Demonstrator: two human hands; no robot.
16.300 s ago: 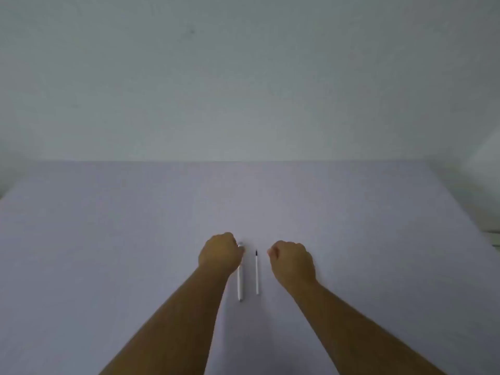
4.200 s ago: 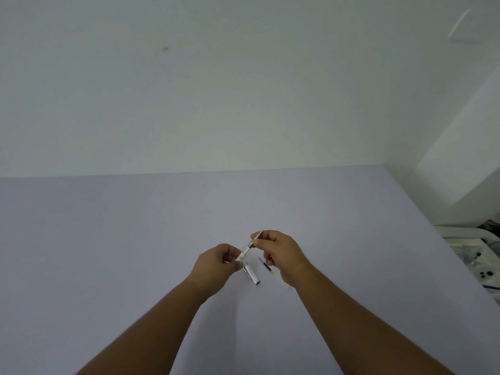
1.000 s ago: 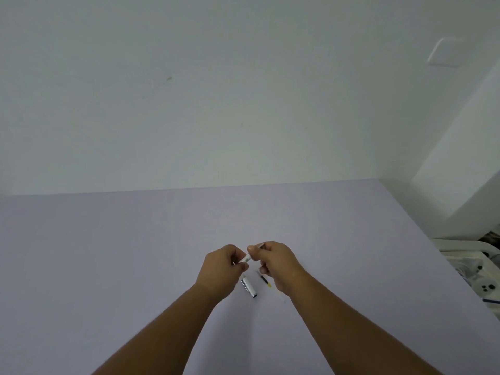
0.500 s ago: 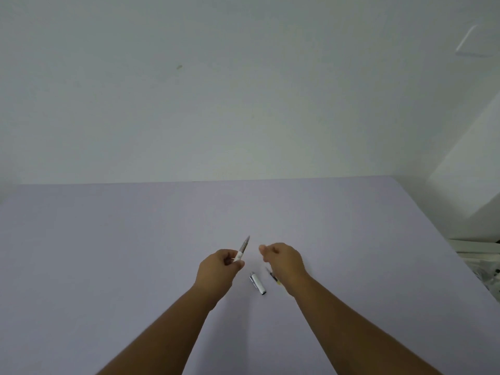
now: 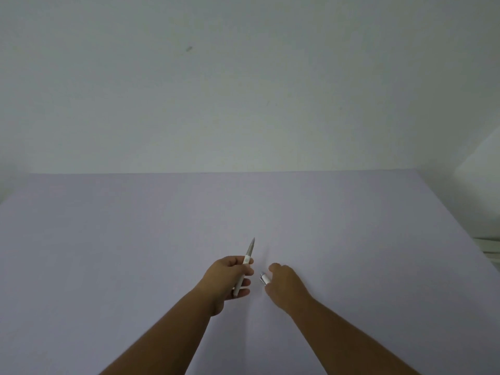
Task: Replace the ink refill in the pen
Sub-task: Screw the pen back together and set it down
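Observation:
My left hand grips the white pen body around its middle. The grey pointed tip sticks up and away from me. My right hand rests low on the table just to the right. Its fingers are closed around the white pen cap, whose silver end pokes out to the left. The old refill that lay beside the cap is hidden under my right hand.
The pale lilac table stretches out to a plain white wall at the back. A white object sits past the table's right edge.
My hands have moved apart. The left hand has tilted the pen body up, tip pointing away. The right hand has dropped onto the cap and closed on it.

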